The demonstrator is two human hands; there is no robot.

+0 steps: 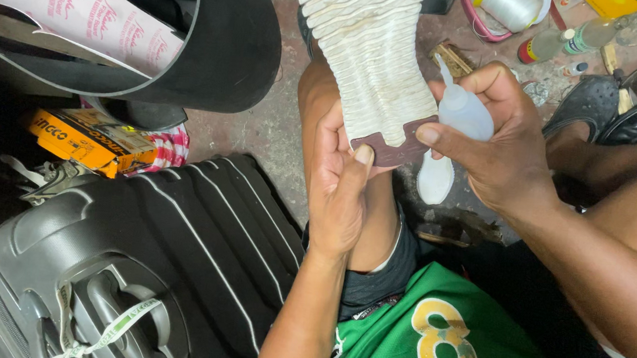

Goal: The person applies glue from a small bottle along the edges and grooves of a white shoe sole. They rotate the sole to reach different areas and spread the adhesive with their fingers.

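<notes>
Left hand (339, 185) closed around the heel end of an upturned shoe with a ribbed off-white rubber sole (370, 45), thumb pressing a dark maroon notched rubber patch (394, 146) onto that sole — shoe propped over the person's knee. Right hand (498, 143) grips a small translucent white plastic squeeze bottle (464, 110) just above the patch, index fingertip on the patch edge — nozzle likely pointing away, hard to tell. Grey ribbed hard-shell suitcase (166, 250) lies lower left.
</notes>
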